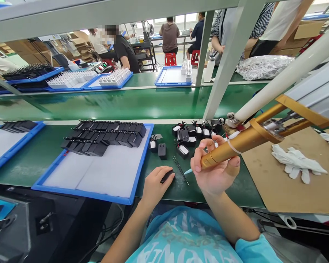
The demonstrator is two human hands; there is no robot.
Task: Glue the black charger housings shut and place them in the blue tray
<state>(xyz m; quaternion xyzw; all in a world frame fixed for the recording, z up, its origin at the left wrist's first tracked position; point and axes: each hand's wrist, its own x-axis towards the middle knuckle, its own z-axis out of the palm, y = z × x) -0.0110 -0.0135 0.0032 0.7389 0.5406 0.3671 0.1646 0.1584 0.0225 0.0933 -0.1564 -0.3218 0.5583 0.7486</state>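
We judge it best to steady the small black plastic case [166,177] and guide the pale blue tapered nozzle [188,171] gently. Our left hand [155,182], palm down, is closed on this case over the smooth green tabletop [178,191]; our right hand [214,179], palm upward, grips the golden metal cylindrical dispenser [242,144].

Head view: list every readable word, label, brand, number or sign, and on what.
None readable for certain.
Turquoise shirt: large white letters, folded and cut off, unreadable as words.
Blue-rimmed tray: small red mark, too small to read.
Black case in left hand, gold tool: no lettering visible.
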